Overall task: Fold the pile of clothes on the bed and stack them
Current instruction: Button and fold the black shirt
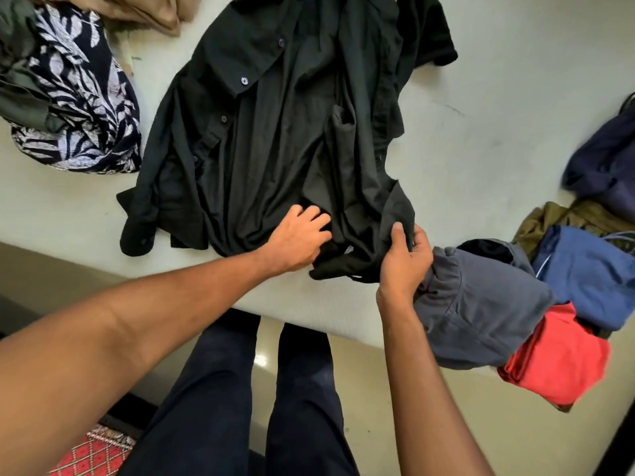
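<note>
A black button-up shirt (275, 132) lies crumpled and spread across the pale bed (498, 97), collar end far from me, hem near the front edge. My left hand (295, 238) rests on the hem with fingers curled into the fabric. My right hand (405, 259) pinches the shirt's lower right corner between thumb and fingers. To the right lies a row of garments: grey (481, 304), red (556, 359), blue (591, 276), olive (563, 221) and navy (611, 159).
At the far left sits a loose pile with a navy leaf-print garment (79, 108), a dark green one (20, 80) and a tan one (137, 12). The bed's front edge runs just below my hands. My legs and a red patterned rug (92, 455) are below.
</note>
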`<action>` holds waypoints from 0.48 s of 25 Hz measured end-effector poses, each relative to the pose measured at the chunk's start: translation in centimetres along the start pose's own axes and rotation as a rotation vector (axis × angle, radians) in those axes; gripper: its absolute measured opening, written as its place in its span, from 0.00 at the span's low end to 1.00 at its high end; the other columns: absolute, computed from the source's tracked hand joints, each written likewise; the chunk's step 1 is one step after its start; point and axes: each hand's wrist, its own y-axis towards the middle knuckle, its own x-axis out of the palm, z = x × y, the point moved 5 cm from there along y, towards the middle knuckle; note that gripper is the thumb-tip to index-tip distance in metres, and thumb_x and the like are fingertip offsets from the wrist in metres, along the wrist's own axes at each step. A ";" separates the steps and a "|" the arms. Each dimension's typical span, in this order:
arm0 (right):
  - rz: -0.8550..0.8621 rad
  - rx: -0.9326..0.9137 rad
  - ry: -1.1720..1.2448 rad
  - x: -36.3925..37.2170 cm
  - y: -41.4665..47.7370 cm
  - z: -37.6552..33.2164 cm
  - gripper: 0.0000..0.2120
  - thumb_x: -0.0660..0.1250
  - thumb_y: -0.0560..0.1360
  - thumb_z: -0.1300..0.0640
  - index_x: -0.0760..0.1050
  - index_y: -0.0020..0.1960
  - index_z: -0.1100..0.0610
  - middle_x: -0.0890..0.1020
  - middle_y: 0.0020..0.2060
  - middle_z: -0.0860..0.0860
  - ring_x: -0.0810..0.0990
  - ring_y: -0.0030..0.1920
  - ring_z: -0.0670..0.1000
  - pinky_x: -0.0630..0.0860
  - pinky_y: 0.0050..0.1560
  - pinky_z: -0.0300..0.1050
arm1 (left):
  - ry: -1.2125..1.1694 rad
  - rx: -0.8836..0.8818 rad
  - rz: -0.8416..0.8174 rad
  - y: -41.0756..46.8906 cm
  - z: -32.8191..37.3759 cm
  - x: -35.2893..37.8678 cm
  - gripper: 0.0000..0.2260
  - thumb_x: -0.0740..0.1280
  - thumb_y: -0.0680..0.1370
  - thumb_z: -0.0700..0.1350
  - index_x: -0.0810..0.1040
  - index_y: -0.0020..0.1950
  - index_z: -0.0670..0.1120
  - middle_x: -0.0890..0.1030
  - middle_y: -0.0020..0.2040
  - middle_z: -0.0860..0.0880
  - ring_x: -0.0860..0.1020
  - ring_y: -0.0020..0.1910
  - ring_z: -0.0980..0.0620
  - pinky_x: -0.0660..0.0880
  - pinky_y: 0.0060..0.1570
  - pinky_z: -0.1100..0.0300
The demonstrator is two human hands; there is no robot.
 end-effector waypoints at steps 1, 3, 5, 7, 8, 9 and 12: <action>0.024 -0.011 -0.039 -0.2 0.0 -0.3 0.05 0.67 0.81 0.59 0.81 0.49 0.56 0.84 0.41 0.47 0.81 0.39 0.39 0.77 0.45 0.39 | -0.030 0.068 -0.008 0.0 1.3 -0.5 0.11 0.58 0.70 0.49 0.79 0.43 0.48 0.79 0.43 0.48 0.78 0.43 0.43 0.69 0.41 0.51; 0.120 -0.050 -0.098 -1.4 0.2 -1.2 0.05 0.68 0.79 0.57 0.82 0.48 0.56 0.85 0.40 0.48 0.81 0.39 0.42 0.80 0.46 0.45 | -0.162 0.162 -0.055 -1.2 4.9 -1.2 0.14 0.55 0.72 0.51 0.78 0.41 0.47 0.81 0.38 0.47 0.80 0.36 0.43 0.71 0.35 0.54; 0.167 -0.086 -0.141 -2.6 0.2 -2.2 0.06 0.67 0.79 0.56 0.82 0.48 0.56 0.85 0.42 0.48 0.82 0.42 0.45 0.81 0.49 0.46 | -0.353 0.094 -0.199 -3.2 8.3 -1.1 0.13 0.57 0.78 0.51 0.78 0.47 0.46 0.83 0.42 0.45 0.82 0.40 0.40 0.76 0.36 0.52; 0.129 -0.139 -0.202 -3.1 -0.6 -2.7 0.07 0.66 0.80 0.55 0.82 0.51 0.56 0.85 0.44 0.49 0.82 0.45 0.47 0.80 0.50 0.46 | -0.543 -0.036 -0.341 -4.8 11.0 0.1 0.12 0.58 0.81 0.50 0.78 0.53 0.46 0.82 0.50 0.45 0.81 0.49 0.40 0.78 0.45 0.49; 0.083 -0.165 -0.260 -3.0 -1.3 -2.3 0.08 0.66 0.81 0.55 0.82 0.55 0.56 0.85 0.47 0.48 0.82 0.48 0.48 0.78 0.51 0.44 | -0.671 -0.136 -0.412 -5.6 11.9 1.2 0.12 0.58 0.82 0.49 0.78 0.57 0.46 0.81 0.53 0.45 0.80 0.54 0.41 0.77 0.52 0.49; 0.002 -0.189 -0.341 -2.5 -2.0 -1.4 0.10 0.65 0.82 0.55 0.81 0.59 0.56 0.85 0.51 0.48 0.81 0.51 0.49 0.75 0.54 0.42 | -0.803 -0.252 -0.493 -6.3 12.4 2.5 0.13 0.58 0.82 0.47 0.79 0.60 0.47 0.81 0.57 0.45 0.78 0.58 0.42 0.75 0.56 0.50; -0.516 -0.210 -0.701 0.5 -4.6 4.5 0.15 0.65 0.82 0.54 0.78 0.68 0.51 0.83 0.61 0.48 0.80 0.62 0.52 0.72 0.62 0.42 | -0.979 -0.559 -0.544 -7.9 10.4 5.4 0.11 0.64 0.77 0.45 0.81 0.58 0.47 0.83 0.56 0.44 0.80 0.58 0.42 0.75 0.53 0.54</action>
